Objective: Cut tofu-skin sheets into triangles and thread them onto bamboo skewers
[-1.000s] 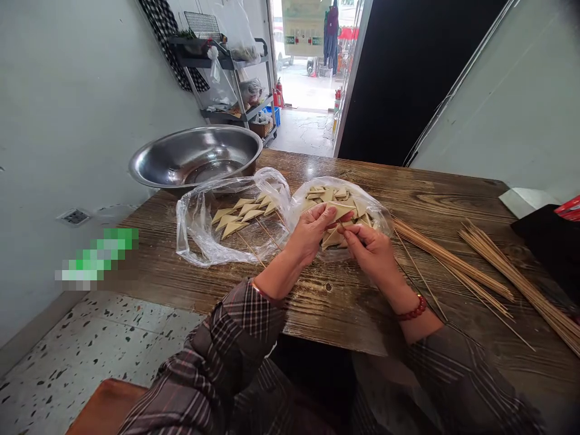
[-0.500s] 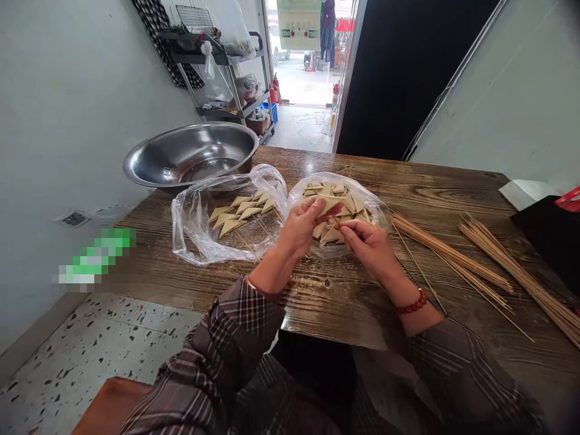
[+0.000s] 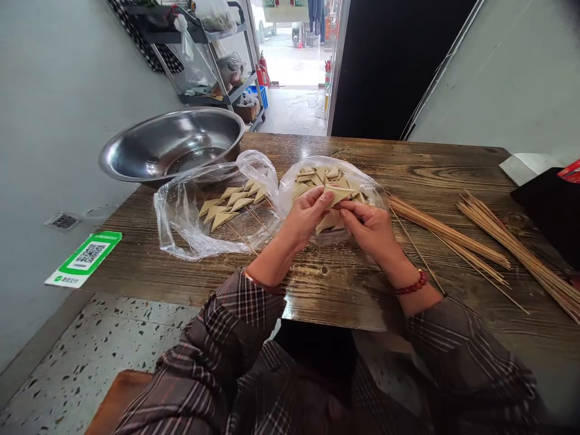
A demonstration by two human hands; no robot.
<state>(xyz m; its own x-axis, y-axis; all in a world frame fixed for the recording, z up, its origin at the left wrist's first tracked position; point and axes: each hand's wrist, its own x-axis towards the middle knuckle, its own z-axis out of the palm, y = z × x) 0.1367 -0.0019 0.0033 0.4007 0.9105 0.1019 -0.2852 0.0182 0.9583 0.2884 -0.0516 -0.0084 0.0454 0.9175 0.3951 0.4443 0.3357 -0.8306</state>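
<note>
My left hand (image 3: 312,211) is closed on a flat beige triangular piece (image 3: 339,193), which looks like tofu skin, thumb on top. Against its lower right edge, my right hand (image 3: 367,222) pinches a thin bamboo skewer, almost wholly hidden by the fingers. Beneath both hands lies a clear plastic bag (image 3: 290,184) with many more beige triangles (image 3: 317,175). To the left, another clear bag (image 3: 170,226) is spread on the table, with triangles threaded in rows (image 3: 222,208) on skewers whose bare ends (image 3: 242,237) point toward me.
A large steel basin (image 3: 136,148) stands at the back left of the wooden table (image 3: 281,290). Two bundles of bamboo skewers, one nearer (image 3: 446,229) and one farther right (image 3: 512,248), lie on the right. A green QR card (image 3: 90,257) sits at the left edge.
The camera view has tilted down slightly. The triangle in my left hand has turned flatter and both hands are closer together; the skewer tip seen between my right fingers is now hidden.
</note>
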